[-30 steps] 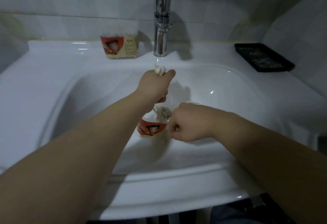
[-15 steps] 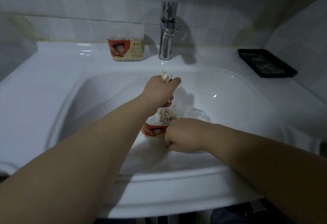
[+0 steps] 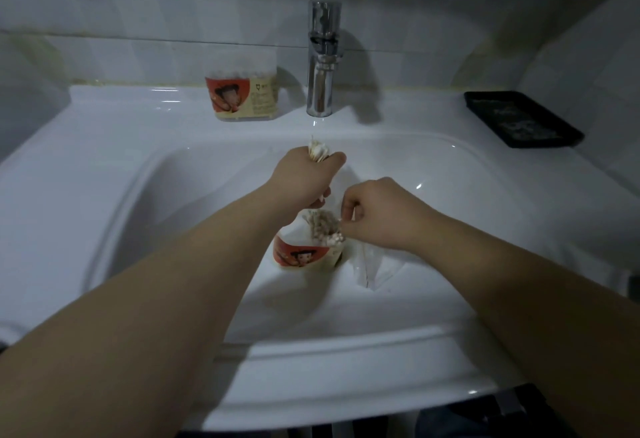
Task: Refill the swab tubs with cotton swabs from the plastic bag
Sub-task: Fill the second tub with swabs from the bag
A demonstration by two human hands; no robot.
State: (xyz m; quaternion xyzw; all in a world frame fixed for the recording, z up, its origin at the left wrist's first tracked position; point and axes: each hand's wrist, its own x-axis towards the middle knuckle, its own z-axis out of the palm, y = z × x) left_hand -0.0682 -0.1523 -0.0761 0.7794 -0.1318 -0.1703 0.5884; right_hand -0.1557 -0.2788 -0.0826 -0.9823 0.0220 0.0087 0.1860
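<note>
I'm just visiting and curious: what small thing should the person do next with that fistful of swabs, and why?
Probably lower the left hand and slide its cotton swab bundle into the open swab tub just below. The tub's left side looks unfilled, and the right hand pinches the standing swabs at its right rim.

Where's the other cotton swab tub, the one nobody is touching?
In the head view, the second swab tub stands upright on the back ledge of the sink, just left of the faucet.
</note>
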